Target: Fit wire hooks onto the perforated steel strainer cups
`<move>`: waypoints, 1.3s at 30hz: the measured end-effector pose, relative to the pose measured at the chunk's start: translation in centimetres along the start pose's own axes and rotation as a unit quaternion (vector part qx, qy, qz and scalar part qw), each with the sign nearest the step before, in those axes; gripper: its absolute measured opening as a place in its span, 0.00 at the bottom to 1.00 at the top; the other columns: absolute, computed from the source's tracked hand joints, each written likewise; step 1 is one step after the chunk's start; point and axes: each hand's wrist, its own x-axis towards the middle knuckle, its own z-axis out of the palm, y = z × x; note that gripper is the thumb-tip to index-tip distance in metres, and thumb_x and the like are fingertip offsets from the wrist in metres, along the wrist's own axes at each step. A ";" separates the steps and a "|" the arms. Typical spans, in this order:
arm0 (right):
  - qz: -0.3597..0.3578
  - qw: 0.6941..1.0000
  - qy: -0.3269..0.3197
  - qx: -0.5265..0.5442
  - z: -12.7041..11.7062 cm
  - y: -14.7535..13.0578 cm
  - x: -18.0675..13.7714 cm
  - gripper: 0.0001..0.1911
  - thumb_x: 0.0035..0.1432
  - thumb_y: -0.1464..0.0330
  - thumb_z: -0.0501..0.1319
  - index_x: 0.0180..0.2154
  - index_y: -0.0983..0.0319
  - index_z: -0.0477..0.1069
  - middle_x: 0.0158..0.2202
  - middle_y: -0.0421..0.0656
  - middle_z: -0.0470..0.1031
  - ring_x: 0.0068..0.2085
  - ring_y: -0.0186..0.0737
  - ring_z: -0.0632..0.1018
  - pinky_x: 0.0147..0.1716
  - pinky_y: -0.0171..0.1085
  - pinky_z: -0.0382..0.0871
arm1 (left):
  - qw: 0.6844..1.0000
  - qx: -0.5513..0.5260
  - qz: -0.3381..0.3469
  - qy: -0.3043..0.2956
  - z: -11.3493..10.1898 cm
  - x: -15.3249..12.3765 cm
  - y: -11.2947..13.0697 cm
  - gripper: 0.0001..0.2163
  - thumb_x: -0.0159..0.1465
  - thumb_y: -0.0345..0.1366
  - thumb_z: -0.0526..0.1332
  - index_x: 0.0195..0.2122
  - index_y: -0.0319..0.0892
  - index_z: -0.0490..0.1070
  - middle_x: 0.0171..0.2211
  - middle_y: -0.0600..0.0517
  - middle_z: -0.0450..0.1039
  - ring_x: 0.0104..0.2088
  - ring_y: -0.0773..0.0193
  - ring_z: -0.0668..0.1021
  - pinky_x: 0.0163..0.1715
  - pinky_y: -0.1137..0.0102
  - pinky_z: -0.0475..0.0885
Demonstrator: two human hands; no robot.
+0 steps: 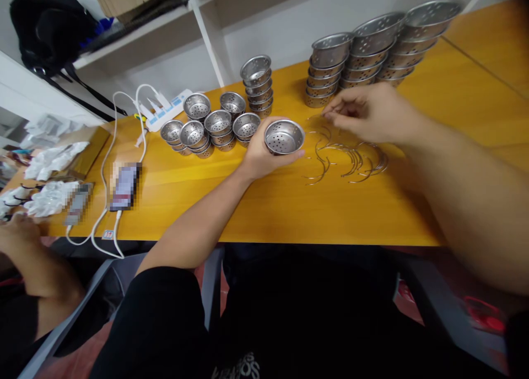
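Note:
A small perforated metal cup [284, 137] is gripped around its side by my left hand [258, 157], its open top facing me. My right hand [366, 112] pinches with thumb and forefinger at one end of a thin curved metal wire [314, 116], just right of the cup. Below that hand, a loose spread of similar curved wires [353, 157] lies on the yellow table [264, 214]. Several more perforated cups [218, 123] stand in short stacks left of my left hand.
Tall stacks of perforated cups [326, 73] rise at the back right, with another stack [257, 84] at back centre. A white power strip [169, 112], charging cables and a phone [124, 186] occupy the left. Beyond them are plastic bags [55, 161] and another person's arm [39, 258].

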 end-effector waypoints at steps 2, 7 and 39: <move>-0.013 0.999 0.013 0.042 0.6 -0.3 0.0 0.07 0.79 0.60 0.68 0.51 0.56 0.79 0.51 0.58 0.88 0.46 0.53 0.81 0.55 0.53 0.80 | 1.000 0.021 0.000 0.013 -0.1 0.1 -0.4 0.44 0.67 0.59 0.90 0.75 0.47 0.74 0.66 0.41 0.84 0.71 0.39 0.88 0.82 0.34 0.83; -0.012 0.997 0.030 0.071 1.6 -1.6 0.0 0.12 0.80 0.54 0.69 0.50 0.53 0.74 0.41 0.48 0.76 0.39 0.48 0.71 0.46 0.50 0.72 | 1.000 0.013 -0.017 0.017 0.4 0.2 -1.3 0.49 0.67 0.60 0.89 0.81 0.47 0.69 0.72 0.37 0.81 0.77 0.36 0.85 0.85 0.33 0.80; 0.019 0.999 0.025 -0.023 4.9 -5.2 -1.1 0.28 0.87 0.41 0.61 0.73 0.46 0.84 0.42 0.48 0.86 0.47 0.64 0.88 0.60 0.62 0.86 | 1.000 0.005 -0.008 -0.019 1.3 -0.5 -1.6 0.51 0.70 0.68 0.86 0.82 0.49 0.64 0.71 0.41 0.82 0.75 0.39 0.86 0.83 0.38 0.81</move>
